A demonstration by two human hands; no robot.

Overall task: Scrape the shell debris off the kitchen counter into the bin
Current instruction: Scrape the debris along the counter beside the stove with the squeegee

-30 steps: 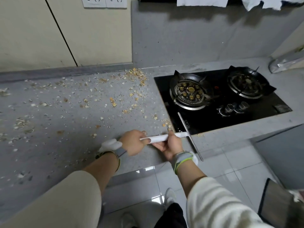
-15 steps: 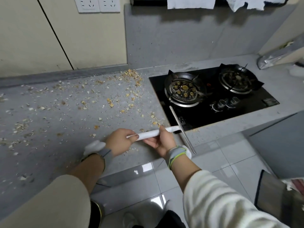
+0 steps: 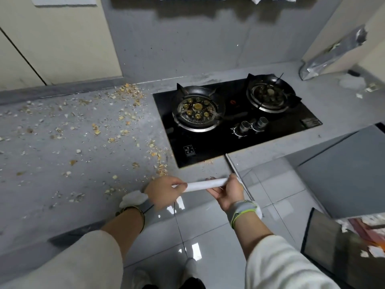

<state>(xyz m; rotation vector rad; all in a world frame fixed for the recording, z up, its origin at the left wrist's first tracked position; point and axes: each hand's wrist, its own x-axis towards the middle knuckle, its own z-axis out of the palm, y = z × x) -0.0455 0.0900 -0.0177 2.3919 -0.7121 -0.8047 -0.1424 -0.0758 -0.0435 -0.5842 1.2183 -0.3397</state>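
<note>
I held the scraper [image 3: 205, 184] in both hands at the near edge of the counter [image 3: 52, 184], just near of the hob [image 3: 235, 130]. My left hand [image 3: 164, 192] was clenched round the left end of its white handle, and my right hand [image 3: 228, 193] gripped the right end from beneath, fingers curled up around it. The handle's long axis ran left to right, tilting slightly upward toward the right. The thin blade [image 3: 237, 174] crossed it at the right end, its long axis running from far-left to near-right, with the far tip over the counter's edge by the hob's near side and the near tip out over the floor [image 3: 208, 226]. Shell debris [image 3: 125, 122] lay scattered across the counter to the left, thickest at the far wall. The bin [image 3: 333, 251] stood on the floor at the near right.
</note>
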